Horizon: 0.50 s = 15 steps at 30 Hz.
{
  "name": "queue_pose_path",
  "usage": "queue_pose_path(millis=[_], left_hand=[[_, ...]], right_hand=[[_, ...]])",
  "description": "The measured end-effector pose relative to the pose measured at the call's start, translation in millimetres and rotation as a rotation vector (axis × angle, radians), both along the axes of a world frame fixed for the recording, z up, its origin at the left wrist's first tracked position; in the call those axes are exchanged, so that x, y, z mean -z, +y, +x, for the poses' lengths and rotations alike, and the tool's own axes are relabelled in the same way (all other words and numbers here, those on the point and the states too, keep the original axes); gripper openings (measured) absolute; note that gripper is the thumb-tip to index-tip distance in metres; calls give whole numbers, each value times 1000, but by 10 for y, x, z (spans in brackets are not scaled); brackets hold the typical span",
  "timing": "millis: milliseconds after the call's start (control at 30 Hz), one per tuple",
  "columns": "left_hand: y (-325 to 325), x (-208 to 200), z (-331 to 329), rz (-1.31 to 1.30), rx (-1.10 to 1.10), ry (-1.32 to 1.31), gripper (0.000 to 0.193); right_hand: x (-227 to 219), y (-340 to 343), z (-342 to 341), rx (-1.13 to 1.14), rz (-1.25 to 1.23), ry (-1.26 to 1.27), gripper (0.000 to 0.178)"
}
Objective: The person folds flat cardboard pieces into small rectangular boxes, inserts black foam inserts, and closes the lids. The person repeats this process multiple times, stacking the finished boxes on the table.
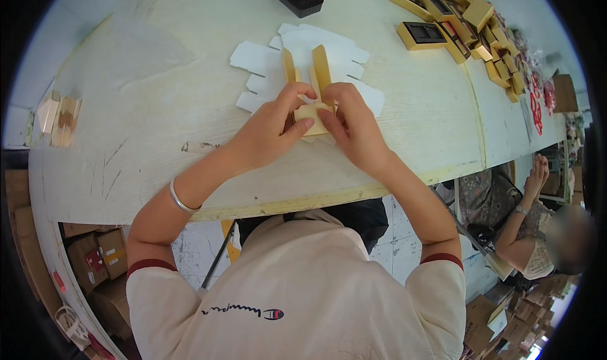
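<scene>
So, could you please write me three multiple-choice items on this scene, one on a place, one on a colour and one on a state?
1. Where do the small gold boxes lie on the table?
A. far right
B. near left corner
C. under the hands

2. What colour is the inner face of the upright flaps of the cardboard piece being folded?
A. red
B. gold
C. blue

3. How do the left hand and right hand stand?
A. both flat on the table
B. one raised in the air
C. both pinching the cardboard piece

Answers:
1. A, the pile sits at the table's far right.
2. B, the raised flaps show gold, over flat white blanks.
3. C, fingers of both hands close on it.
</scene>
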<state>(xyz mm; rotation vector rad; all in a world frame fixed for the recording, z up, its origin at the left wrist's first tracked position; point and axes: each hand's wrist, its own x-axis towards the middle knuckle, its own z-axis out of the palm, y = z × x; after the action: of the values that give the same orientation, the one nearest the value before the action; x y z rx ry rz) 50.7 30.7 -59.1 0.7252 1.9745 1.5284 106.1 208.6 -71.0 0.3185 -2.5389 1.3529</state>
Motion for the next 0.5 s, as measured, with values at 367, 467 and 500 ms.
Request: queue_pose_path(millis=[367, 467, 500], left_hand=[[-34, 156, 123, -150, 6, 564, 12], [-69, 130, 62, -184, 31, 540, 13], [-102, 94, 15, -190, 94, 566, 14]], right_hand=[[69, 134, -36, -306, 507, 161, 22], [-154, 144, -124, -405, 343, -128, 23], [-273, 199, -146, -458, 172, -265, 23]])
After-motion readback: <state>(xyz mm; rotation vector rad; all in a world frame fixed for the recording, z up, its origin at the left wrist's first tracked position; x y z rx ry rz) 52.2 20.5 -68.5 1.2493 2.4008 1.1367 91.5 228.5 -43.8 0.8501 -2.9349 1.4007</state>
